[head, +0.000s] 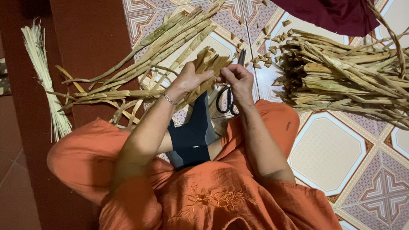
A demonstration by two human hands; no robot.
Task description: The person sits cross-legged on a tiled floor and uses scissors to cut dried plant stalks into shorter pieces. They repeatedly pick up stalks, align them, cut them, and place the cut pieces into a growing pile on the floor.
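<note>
Both hands gripped the dried leaf bundle (206,69), left hand (190,81) nearer, stalks running toward 1 o'clock from right hand (237,80).

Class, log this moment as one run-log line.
left hand: grips dried leaf bundle | right hand: pinches bundle | scissors: on floor

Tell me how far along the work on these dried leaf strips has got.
Done, it seems: a pale trimmed bundle lies at the far left, with cut tips scattered on the tiles. In hand: the left hand and right hand grip a bunch of strips, with scissors beneath. Left: a big pile on the right and long strips on the left.
</note>
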